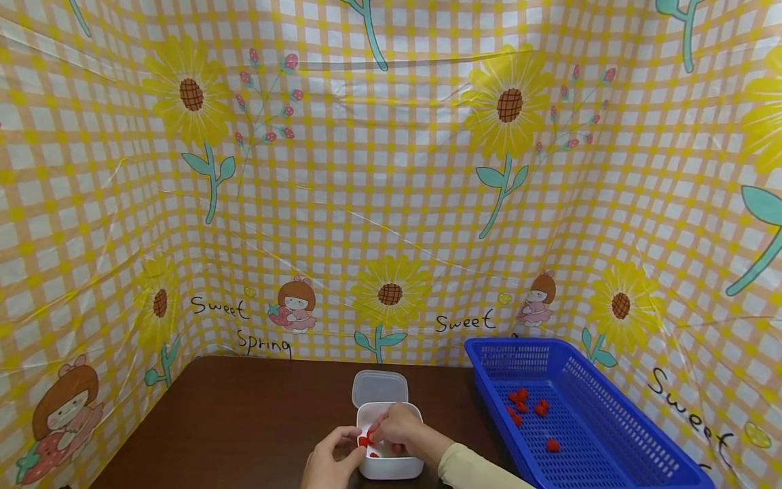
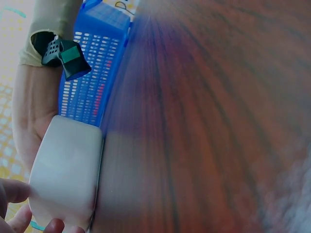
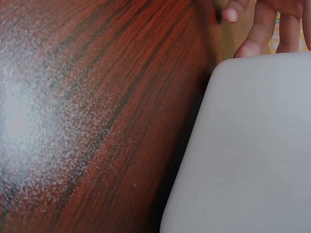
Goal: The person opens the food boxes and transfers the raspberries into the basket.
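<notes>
Two hands: left hand [image 1: 330, 458] at eight o'clock of the box [image 1: 391, 470], right hand [image 1: 400, 429] reaching into it from four.
Left fingers: thumb and fingers stand apart by the box's edge; cannot tell whether they grip it or only touch. A loose touch could let the box skid if the other hand pushes.
Right fingers: bent down inside the box, beside the reds [image 1: 364, 442]; cannot tell whether one is pinched. A weak pinch could drop a piece, since the reds look small and lumpy.
Box reds: a few show, toward nine and seven o'clock inside; the right hand hides the rest, so one could be missed or knocked.
Box: on the table [image 1: 244, 428], at six o'clock of the head view. Its walls look low, so a flicked red could hop out, and weight on the rim could tip it.
Lid [image 1: 380, 389]: just beyond the box, at twelve. A shove that way could push it askew.
Basket [image 1: 601, 438]: at three o'clock from the box, its reds [image 1: 552, 445] scattered between eight and ten inside.
Sleeve [image 1: 479, 468]: at four, near the basket's rim; a wide swing could snag there.
</notes>
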